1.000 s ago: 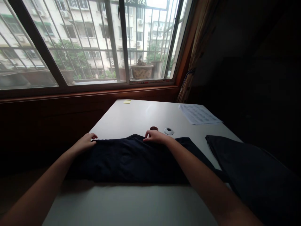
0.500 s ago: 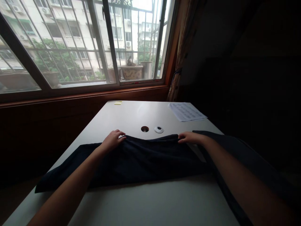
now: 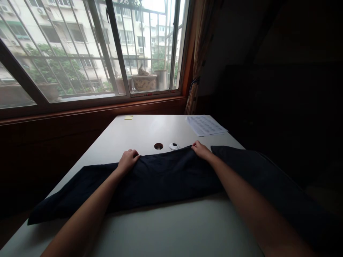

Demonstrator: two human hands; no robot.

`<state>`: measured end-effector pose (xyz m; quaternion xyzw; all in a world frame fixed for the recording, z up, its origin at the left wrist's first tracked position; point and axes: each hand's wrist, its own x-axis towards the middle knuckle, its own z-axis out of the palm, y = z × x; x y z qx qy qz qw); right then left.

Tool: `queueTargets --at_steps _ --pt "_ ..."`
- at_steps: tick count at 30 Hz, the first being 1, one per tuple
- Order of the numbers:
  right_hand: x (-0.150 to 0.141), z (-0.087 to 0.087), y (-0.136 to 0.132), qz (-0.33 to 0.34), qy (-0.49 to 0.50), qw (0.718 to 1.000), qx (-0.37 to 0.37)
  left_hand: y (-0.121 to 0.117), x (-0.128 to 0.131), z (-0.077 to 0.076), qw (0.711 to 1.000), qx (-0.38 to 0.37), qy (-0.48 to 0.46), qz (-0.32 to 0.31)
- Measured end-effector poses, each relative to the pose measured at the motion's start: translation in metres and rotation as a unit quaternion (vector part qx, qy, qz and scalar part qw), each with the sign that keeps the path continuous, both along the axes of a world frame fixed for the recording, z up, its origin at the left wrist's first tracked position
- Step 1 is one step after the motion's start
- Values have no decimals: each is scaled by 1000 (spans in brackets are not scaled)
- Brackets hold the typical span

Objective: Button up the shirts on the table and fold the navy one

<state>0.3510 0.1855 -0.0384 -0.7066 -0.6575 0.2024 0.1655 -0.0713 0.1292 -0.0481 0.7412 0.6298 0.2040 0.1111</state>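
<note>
A dark navy garment [image 3: 166, 178], which looks like a pair of trousers, lies stretched across the white table. One long part reaches the table's left edge; another part [image 3: 246, 167] runs off to the right, beyond my forearm. My left hand [image 3: 128, 160] is closed on the far edge of the cloth, left of the middle. Farther right along that same edge, my right hand [image 3: 200, 150] pinches the fabric between thumb and fingers, pulling the edge up into a slanted line. My forearms cover parts of the garment.
Beyond the cloth, the white table [image 3: 150, 130] has a round hole [image 3: 158, 146] and beside it a white round cap [image 3: 174, 146]. Printed papers [image 3: 206, 125] lie at the far right, a yellow sticky note [image 3: 128, 117] at the far left. A barred window stands behind.
My right hand has drawn its part of the far edge away from me, so the cloth is flatter and straighter. My left hand has closed more firmly on the edge. The view has shifted slightly.
</note>
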Motion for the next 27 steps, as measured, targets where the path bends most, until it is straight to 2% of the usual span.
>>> queueTargets --at_steps 4,9,12,14,17,20,23,27 --pt "-10 -8 -7 -14 -44 998 33 -10 7 -3 998 49 23 15" --pt "2 -2 -22 -16 -54 998 38 -26 13 11 995 94 40 -8" --pt "20 1 -39 1 -44 999 10 -43 19 18 991 108 57 -60" --pt "31 -1 -57 19 -38 999 -1 -59 20 18 984 115 83 -111" --pt "42 -10 -90 57 -74 995 46 -82 16 9 975 93 126 -155" --pt "41 -19 -118 76 -186 975 96 -96 0 -3 974 44 151 -161" --pt "36 -21 -133 72 -282 953 87 -99 -29 -10 974 3 165 -158" --pt "32 -17 -140 77 -348 932 63 -100 -71 -10 973 -41 171 -150"
